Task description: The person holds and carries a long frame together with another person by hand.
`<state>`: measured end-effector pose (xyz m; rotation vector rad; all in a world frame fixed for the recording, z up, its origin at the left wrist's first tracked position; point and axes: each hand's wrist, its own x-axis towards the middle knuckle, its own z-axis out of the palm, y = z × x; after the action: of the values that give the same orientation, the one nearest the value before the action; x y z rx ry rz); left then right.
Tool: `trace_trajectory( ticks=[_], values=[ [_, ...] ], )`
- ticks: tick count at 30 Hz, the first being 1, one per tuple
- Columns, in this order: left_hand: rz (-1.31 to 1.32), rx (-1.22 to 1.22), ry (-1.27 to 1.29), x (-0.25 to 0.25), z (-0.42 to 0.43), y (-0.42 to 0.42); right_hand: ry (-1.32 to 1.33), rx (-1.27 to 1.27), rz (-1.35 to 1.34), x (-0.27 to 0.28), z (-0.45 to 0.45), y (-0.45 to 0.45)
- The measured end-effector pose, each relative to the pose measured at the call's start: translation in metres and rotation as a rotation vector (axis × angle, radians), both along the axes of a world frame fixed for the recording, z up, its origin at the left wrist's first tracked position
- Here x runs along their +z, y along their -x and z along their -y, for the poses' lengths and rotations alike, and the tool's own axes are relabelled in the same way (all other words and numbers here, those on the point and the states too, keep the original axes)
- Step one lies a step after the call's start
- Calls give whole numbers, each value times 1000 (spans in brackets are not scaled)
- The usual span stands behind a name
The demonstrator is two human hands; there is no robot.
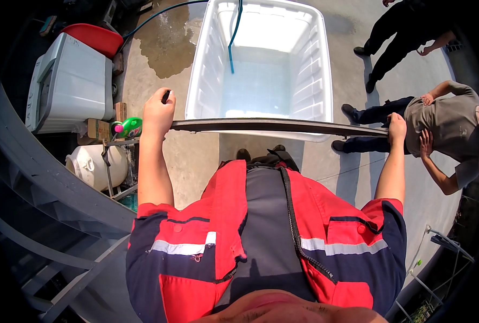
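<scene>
Head view, hands [158, 114] gripping strip [271, 125]; bottle [134, 127] unreadable

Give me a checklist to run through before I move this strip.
1. Left hand closed on the dark strip, near its left end: ok.
2. Right hand closed on the other end: ok.
3. Hose apart from the strip: ok, its end hangs inside the white tub.
4. Water running from the hose: cannot tell; there is water in the tub, but no flow shows.
5. Right side free of people: not ok, someone in a grey-brown shirt stands just beyond your right hand.
</scene>
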<state>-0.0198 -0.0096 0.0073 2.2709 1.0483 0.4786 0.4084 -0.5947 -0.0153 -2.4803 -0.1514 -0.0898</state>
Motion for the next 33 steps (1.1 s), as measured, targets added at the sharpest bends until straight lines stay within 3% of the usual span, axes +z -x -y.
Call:
trace_trajectory(
  ticks=[5,27,33],
  values=[
    [0,59,89,2,0,0,-6,2,16,-3,2,-2],
    [11,44,29,1,0,0,-47,-57,-64,10,-7,7],
    [9,49,34,3,2,0,23,31,-7,-1,6,-5]
  ],
)
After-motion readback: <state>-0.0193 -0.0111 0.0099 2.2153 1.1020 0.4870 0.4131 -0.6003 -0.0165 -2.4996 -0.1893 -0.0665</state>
